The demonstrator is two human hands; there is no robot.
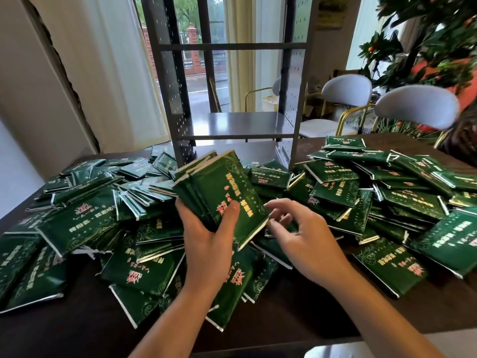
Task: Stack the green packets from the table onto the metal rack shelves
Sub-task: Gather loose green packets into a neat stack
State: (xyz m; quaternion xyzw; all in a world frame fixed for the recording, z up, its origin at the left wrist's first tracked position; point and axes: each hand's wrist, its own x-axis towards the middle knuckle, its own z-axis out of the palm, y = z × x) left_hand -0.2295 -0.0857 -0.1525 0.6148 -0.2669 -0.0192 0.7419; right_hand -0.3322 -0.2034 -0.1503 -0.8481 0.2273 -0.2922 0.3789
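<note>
Several green packets (144, 270) with gold and red print lie heaped across the dark table (296, 313). My left hand (206, 239) grips a bundle of several green packets (219, 187) held upright above the pile, thumb pressed on the front one. My right hand (302, 236) hovers just right of the bundle's lower corner, fingers spread and holding nothing. The grey metal rack (235, 125) stands at the back of the table, right behind the bundle. Its lower shelf and the one above are bare.
Two white chairs (415, 107) with gold legs stand beyond the table at the right, near a leafy plant (438, 42). White curtains (108, 73) and a window lie behind the rack. A further heap of packets (387, 182) fills the right side of the table.
</note>
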